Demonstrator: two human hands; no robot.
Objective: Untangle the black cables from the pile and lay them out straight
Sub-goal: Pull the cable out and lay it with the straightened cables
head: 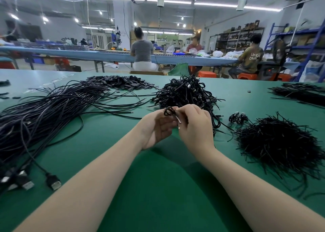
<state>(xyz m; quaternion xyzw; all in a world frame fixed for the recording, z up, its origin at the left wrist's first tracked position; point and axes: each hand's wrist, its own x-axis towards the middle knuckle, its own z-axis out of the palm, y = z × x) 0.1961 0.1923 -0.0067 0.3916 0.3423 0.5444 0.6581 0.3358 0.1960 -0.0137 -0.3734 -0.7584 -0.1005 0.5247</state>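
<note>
Both hands meet above the green table (158,187), just in front of a tangled pile of coiled black cables (186,92). My left hand (156,128) holds a small coiled black cable (169,111), its loops sticking up above the fingers. My right hand (193,124) pinches the same cable at its top, and a metal plug end shows between the two hands. A long sheaf of straightened black cables (44,114) lies to the left, with USB plugs (52,181) at its near end.
A heap of short black ties (279,143) lies on the right, with a couple of small coiled cables (237,117) behind it. Small flat black pieces (121,82) are heaped at the back, and more cables (302,92) lie far right. People sit at a long bench beyond.
</note>
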